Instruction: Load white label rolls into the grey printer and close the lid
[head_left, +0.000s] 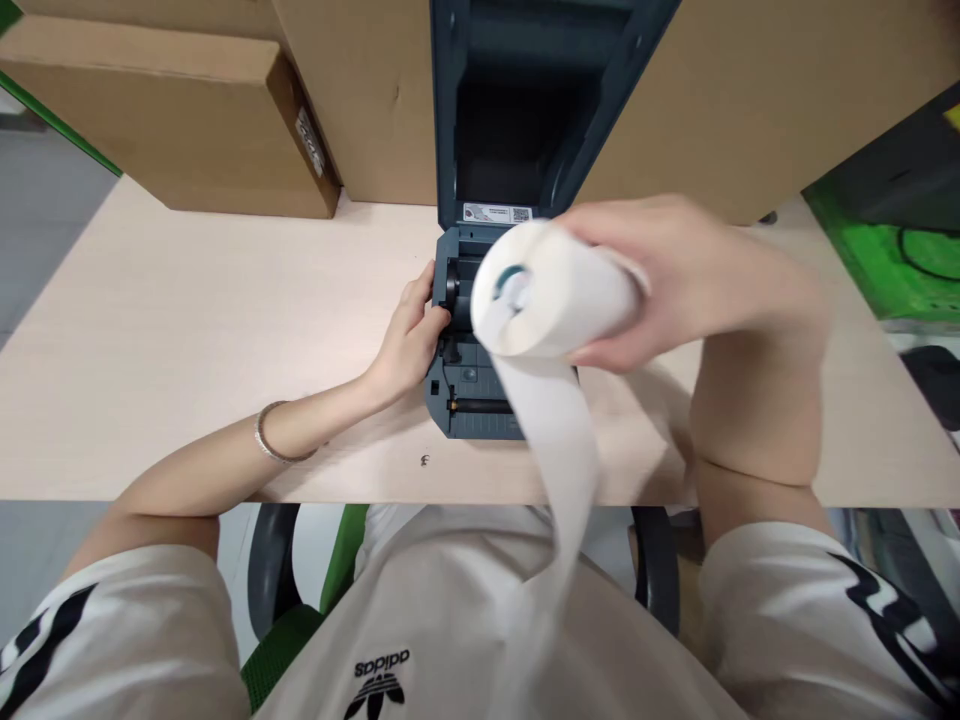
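My R hand (667, 285) is wrapped round the white paper roll (577, 290) at its 3 o'clock end, thumb & fingers on opposite sides. The roll's held up over the open dark device (469, 415), approx 2 o'clock of its centre, core end facing 9. My L hand (412, 340) sits at the device's 9 o'clock edge, thumb over the rim; can't tell how tight. Lid (525, 130) stands up at 12.

Handling, my guess: roll's light-to-med wt, firm when tightly wound, a bit slick on the outside. Loose strip (559, 430) trails twd 6, v. soft, prob. creases or tears if tugged. Best hold = round the body, nr the far end, w/o squeezing hard, so the layers don't slip & core end stays free.
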